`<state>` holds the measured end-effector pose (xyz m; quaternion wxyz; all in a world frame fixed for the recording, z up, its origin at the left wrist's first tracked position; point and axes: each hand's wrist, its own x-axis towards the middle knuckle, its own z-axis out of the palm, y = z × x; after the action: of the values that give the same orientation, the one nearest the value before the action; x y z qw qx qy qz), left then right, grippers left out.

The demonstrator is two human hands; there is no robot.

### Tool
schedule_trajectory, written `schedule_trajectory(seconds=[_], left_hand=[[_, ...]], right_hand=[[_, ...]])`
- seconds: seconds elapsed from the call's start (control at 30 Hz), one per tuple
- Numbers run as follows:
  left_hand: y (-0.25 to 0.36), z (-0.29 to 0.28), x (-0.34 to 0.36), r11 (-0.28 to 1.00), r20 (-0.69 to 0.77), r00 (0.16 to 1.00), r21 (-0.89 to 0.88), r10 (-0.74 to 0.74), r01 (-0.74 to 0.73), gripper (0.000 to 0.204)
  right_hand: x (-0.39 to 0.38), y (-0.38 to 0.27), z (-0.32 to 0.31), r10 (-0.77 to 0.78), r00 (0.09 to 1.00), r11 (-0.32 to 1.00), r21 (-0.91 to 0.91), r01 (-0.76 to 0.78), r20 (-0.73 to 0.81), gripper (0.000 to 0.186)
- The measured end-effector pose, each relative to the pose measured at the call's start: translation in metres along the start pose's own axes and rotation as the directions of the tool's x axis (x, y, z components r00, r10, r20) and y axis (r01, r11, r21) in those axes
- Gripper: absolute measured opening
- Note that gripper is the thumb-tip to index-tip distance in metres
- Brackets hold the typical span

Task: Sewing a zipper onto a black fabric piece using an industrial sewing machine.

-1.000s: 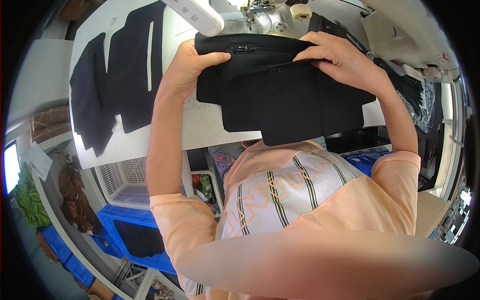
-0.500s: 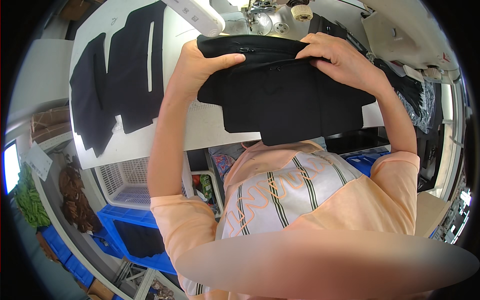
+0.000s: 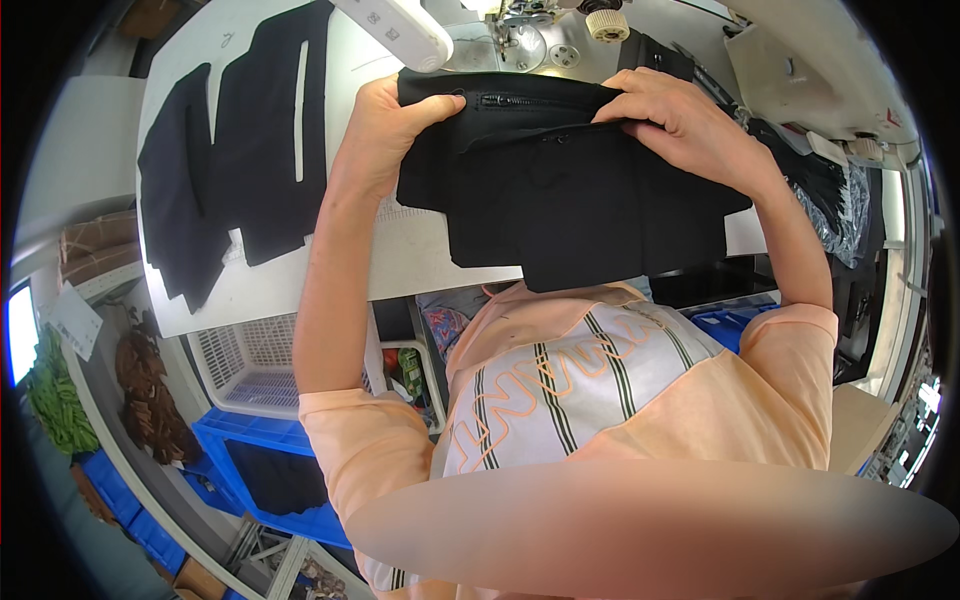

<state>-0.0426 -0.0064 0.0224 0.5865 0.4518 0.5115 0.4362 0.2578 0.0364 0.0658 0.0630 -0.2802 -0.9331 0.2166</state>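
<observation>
A black fabric piece (image 3: 580, 215) with stepped edges lies across the front of the white table (image 3: 270, 290), its lower part hanging over the edge. Along its upper band runs a black zipper (image 3: 520, 101), with a folded seam below it. My left hand (image 3: 390, 125) grips the upper left corner, thumb on the front beside the zipper, fingers hidden behind. My right hand (image 3: 680, 130) pinches the folded upper edge at the right, fingers curled over it. Just beyond the fabric stands the sewing machine's needle plate (image 3: 520, 50), with a white attachment (image 3: 400, 30) above at the left.
Cut black fabric panels (image 3: 250, 150) lie on the table's left. Bagged black pieces (image 3: 840, 220) are at the right, under the machine body (image 3: 790, 70). Below the table's left edge are a white plastic basket (image 3: 260, 360) and a blue crate (image 3: 220, 440) with black fabric.
My left thumb slid right onto the band half a second ago and is now back higher and further left. The zipper shows more fully again. Both hands keep their grip.
</observation>
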Motion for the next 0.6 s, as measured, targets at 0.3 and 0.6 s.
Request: schedule_trajectory(seconds=[0.3,0.6], left_hand=[[0.0028,-0.0022,0.0009,1.000,0.025,0.999,0.001,-0.031,0.031,0.020],[0.0031,0.0007,-0.0006,1.000,-0.001,1.000,0.002,-0.004,0.004,0.020]], right_hand=[[0.0000,-0.0009,0.0006,0.004,1.000,1.000,-0.013,-0.004,-0.010,0.031],[-0.0002,0.0030,0.0066,-0.059,0.996,0.998,-0.030,0.057,-0.060,0.037]])
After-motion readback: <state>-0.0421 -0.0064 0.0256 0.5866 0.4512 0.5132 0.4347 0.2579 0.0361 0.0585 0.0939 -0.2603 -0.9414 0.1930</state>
